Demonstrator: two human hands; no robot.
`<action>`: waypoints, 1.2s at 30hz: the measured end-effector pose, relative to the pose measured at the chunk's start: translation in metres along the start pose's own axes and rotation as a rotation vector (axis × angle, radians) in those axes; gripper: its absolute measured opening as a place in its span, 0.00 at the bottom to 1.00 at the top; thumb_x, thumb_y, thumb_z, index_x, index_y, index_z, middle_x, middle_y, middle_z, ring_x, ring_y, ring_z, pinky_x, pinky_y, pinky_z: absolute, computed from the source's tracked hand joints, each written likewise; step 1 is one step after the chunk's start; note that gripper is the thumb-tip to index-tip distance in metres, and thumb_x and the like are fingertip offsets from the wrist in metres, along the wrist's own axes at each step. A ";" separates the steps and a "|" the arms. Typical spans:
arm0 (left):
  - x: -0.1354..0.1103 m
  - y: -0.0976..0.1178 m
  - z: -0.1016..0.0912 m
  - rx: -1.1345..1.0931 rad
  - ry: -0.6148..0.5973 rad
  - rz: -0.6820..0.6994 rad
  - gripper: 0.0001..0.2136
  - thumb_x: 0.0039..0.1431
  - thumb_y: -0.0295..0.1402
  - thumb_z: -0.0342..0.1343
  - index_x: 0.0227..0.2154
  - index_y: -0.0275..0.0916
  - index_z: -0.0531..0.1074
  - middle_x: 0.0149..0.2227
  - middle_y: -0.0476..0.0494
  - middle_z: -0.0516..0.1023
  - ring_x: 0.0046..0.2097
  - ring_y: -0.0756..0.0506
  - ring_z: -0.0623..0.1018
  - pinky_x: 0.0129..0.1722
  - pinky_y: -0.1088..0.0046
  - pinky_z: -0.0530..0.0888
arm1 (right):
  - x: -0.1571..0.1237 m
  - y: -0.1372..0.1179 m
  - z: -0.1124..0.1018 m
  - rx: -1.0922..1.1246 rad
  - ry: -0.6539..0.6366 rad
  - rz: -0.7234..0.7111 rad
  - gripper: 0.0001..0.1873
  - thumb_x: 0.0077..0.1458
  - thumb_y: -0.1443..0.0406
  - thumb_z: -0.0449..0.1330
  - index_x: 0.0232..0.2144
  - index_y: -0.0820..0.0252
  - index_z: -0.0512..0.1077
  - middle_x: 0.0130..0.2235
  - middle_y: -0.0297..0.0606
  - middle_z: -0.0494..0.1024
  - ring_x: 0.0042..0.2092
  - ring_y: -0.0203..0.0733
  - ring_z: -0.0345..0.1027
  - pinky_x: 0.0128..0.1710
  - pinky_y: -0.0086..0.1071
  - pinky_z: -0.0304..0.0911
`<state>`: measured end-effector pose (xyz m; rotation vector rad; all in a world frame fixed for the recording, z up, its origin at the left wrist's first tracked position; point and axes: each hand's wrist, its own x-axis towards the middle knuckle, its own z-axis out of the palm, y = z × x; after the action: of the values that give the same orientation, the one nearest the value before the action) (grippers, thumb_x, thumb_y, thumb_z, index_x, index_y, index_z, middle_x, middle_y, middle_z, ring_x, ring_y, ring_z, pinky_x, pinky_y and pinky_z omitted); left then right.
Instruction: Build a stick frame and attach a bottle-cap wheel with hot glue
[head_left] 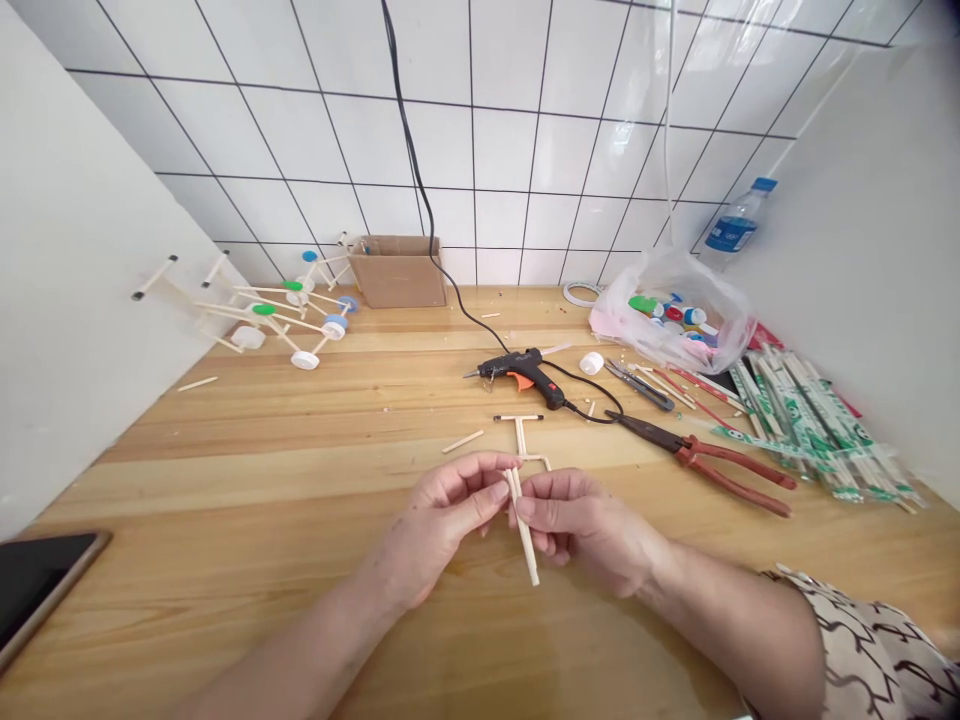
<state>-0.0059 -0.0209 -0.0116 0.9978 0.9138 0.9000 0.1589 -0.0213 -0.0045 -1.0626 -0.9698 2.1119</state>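
Observation:
My left hand (442,515) and my right hand (577,520) meet over the wooden table (225,480), both pinching a small frame of glued wooden sticks (523,470). The frame has a long stick pointing toward me and a short crossbar at its far end. My left thumb and fingers close on the middle of the long stick from the left. My right fingers close on it from the right. A black and orange glue gun (521,372) lies just beyond the frame, its cable running up the tiled wall.
Red-handled pliers (705,458), scissors (641,385), a white cap (592,363) and wrapped chopsticks (802,420) lie right. A plastic bag of bottle caps (675,310) and a water bottle (735,228) stand behind. Stick-and-cap models (292,320), a cardboard box (397,270), a phone (37,590) sit left.

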 end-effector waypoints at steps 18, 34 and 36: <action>0.005 0.008 -0.009 -0.042 -0.185 -0.134 0.13 0.46 0.38 0.62 0.21 0.35 0.67 0.19 0.53 0.67 0.23 0.54 0.63 0.24 0.77 0.59 | -0.008 -0.009 -0.001 -0.302 -0.068 -0.028 0.18 0.41 0.55 0.65 0.24 0.65 0.69 0.20 0.28 0.65 0.22 0.27 0.53 0.20 0.23 0.46; 0.001 0.007 0.001 0.294 0.047 -0.024 0.09 0.50 0.38 0.56 0.26 0.36 0.69 0.22 0.53 0.65 0.25 0.53 0.62 0.25 0.77 0.61 | -0.004 -0.012 -0.004 -0.343 0.224 -0.123 0.16 0.43 0.56 0.63 0.20 0.63 0.66 0.17 0.26 0.63 0.20 0.27 0.51 0.20 0.25 0.45; -0.001 0.007 0.004 0.297 0.004 -0.087 0.11 0.50 0.40 0.56 0.25 0.36 0.68 0.20 0.54 0.64 0.23 0.54 0.61 0.23 0.77 0.59 | -0.002 -0.011 -0.004 -0.323 0.230 -0.162 0.18 0.43 0.54 0.63 0.20 0.63 0.67 0.17 0.26 0.63 0.20 0.27 0.51 0.20 0.25 0.45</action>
<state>-0.0041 -0.0210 -0.0032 1.1992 1.1075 0.7055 0.1653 -0.0155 0.0032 -1.3028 -1.2618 1.6958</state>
